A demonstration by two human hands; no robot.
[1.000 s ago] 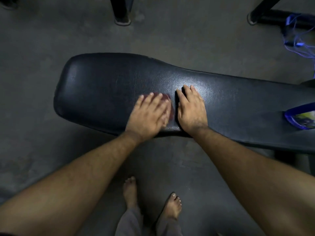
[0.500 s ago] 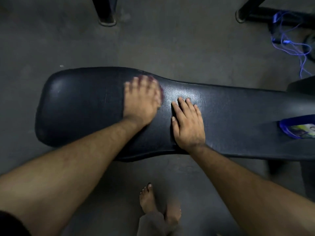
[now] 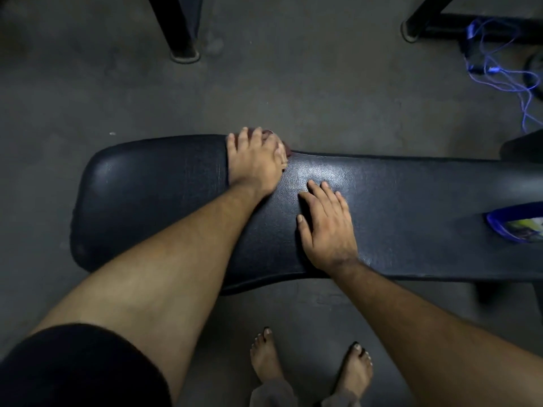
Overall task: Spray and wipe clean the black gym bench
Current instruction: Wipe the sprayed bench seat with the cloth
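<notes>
**Head cam: wiping the far edge of the bench, and a couple of things that could bite**

Head view looks straight down on the black bench, which runs left to right across the middle of the shot, its wider rounded end at the left and the narrower part carrying on out of frame at the right. The vinyl shows fine cracks and a bit of shine near the middle.

The left hand lies flat with fingers spread, right at the far edge where the pad starts to narrow. Only a sliver of reddish cloth peeks out beside the fingers, so the hand is pressing it down rather than gripping it. The right hand is open too, palm flat on the pad nearer the front edge, holding nothing.

What could go wrong, as I see it:
- The cloth is almost off the far edge. One more push outward and it probably drops to the floor.
- The person seems to be leaning on that right hand. If the vinyl is wet from spray, the palm could skid.
- A blue packet sits on the pad toward the right end. A long swipe that way would likely knock it off.
- Bare feet are on the floor just below the front edge, so drips would make that spot slippery.
</notes>
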